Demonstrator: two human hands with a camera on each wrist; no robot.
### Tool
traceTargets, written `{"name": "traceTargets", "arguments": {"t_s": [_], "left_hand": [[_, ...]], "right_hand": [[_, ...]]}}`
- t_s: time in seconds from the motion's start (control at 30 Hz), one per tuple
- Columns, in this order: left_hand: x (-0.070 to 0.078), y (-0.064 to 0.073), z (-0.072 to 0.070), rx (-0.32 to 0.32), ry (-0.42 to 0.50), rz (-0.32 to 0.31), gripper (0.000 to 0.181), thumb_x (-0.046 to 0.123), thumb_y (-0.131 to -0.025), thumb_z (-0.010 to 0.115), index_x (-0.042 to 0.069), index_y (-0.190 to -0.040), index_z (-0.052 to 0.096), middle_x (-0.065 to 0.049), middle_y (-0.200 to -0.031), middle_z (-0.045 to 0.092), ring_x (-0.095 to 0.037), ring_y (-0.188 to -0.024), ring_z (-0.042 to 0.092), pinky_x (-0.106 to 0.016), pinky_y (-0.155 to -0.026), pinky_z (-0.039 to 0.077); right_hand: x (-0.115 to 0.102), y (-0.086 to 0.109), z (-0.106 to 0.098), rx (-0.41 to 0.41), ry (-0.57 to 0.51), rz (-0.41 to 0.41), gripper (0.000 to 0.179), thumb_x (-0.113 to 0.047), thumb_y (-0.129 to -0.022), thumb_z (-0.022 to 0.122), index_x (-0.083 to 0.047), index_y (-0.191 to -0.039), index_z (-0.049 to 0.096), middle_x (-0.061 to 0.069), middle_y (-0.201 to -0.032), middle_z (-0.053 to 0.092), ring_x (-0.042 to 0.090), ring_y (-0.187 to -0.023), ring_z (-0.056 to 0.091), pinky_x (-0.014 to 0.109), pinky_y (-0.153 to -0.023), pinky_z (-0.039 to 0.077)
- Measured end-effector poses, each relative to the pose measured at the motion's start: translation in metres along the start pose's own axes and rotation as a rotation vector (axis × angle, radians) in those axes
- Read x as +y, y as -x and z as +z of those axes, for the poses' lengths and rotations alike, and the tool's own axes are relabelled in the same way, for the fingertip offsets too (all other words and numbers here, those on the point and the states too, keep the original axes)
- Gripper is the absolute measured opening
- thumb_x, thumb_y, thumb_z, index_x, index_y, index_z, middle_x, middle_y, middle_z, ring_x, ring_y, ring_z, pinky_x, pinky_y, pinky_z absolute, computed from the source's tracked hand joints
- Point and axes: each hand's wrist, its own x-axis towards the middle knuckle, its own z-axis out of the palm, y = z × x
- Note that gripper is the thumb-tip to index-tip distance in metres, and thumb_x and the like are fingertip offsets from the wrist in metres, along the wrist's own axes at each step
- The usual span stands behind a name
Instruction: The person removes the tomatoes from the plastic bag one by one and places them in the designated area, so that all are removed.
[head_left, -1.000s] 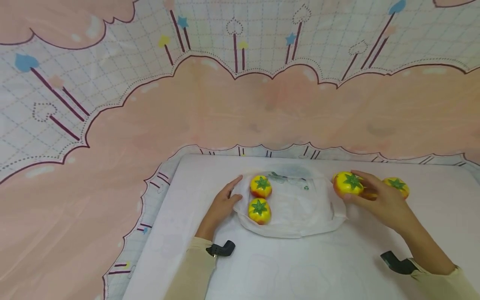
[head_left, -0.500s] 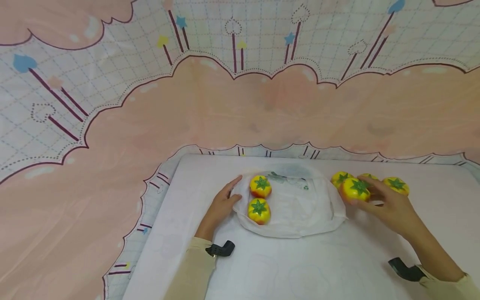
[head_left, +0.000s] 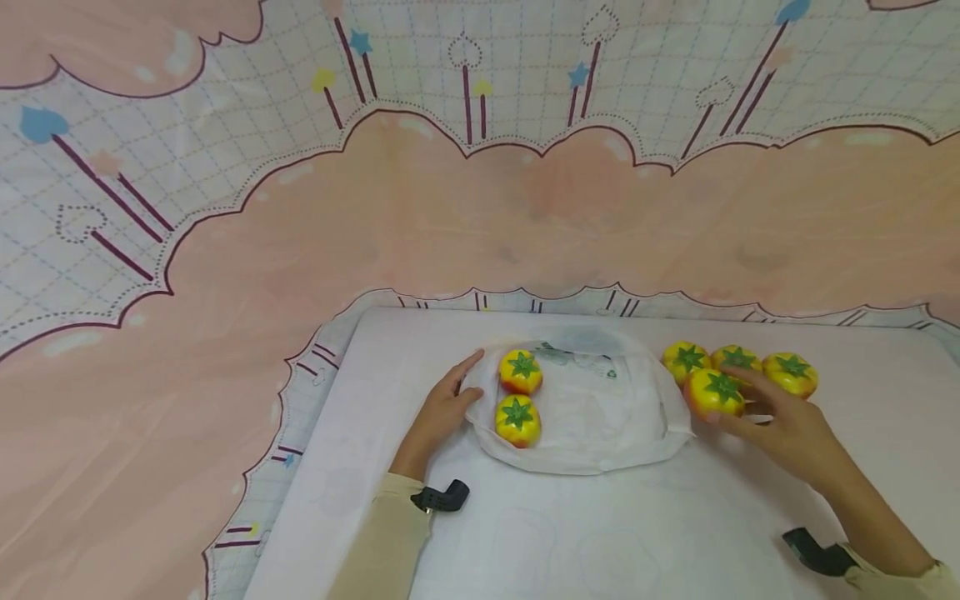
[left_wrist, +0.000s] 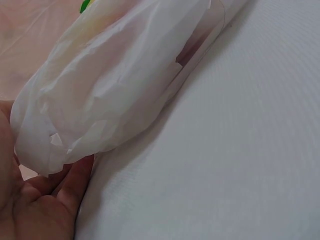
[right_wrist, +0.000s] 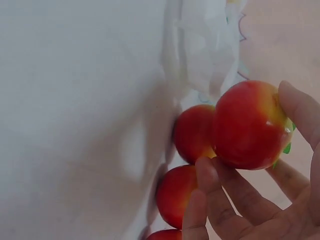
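Observation:
A white plastic bag [head_left: 585, 433] lies spread on the table, with two yellow-red toy tomatoes with green star tops, one [head_left: 521, 372] behind the other [head_left: 518, 421], at its left side. My left hand [head_left: 442, 417] holds the bag's left edge, thumb and forefinger apart against it; in the left wrist view the plastic end sits within the hand [left_wrist: 45, 210]. My right hand [head_left: 787, 429] grips another toy tomato [head_left: 715, 394] just right of the bag. The right wrist view has this tomato [right_wrist: 252, 125] between thumb and fingers, its red underside showing.
Behind the held tomato, several more toy tomatoes [head_left: 791, 375] stand in a row on the white table [head_left: 600, 533]. A patterned pink and white cloth [head_left: 525, 217] hangs behind the table.
My right hand has drawn the held tomato a little toward me and to the right, so the tomatoes behind it show more. The left hand and the bag look unmoved.

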Motion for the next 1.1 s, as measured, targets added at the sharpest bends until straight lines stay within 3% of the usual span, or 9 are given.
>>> {"name": "traceTargets", "arguments": {"t_s": [0.4,1.1], "left_hand": [[-0.001,-0.001,-0.001,0.0,-0.005,0.015,0.06,0.018,-0.099,0.058,0.043,-0.152,0.045,0.006,-0.166,0.034,-0.022,-0.157,0.026,-0.047,-0.129,0.022],[0.0,0.001,0.0,-0.002,0.008,0.012,0.06,0.017,-0.099,0.057,0.043,-0.152,0.046,0.008,-0.165,0.035,-0.021,-0.157,0.025,-0.046,-0.129,0.022]], "right_hand": [[0.008,0.001,0.009,-0.037,0.016,-0.024,0.083,-0.047,-0.09,0.074,-0.007,-0.154,0.041,0.031,-0.139,0.054,0.045,-0.11,0.063,0.056,-0.084,0.061],[0.016,-0.002,0.015,-0.085,0.025,0.011,0.086,-0.055,-0.087,0.074,-0.012,-0.153,0.041,0.033,-0.14,0.055,0.052,-0.117,0.061,0.059,-0.088,0.06]]}}
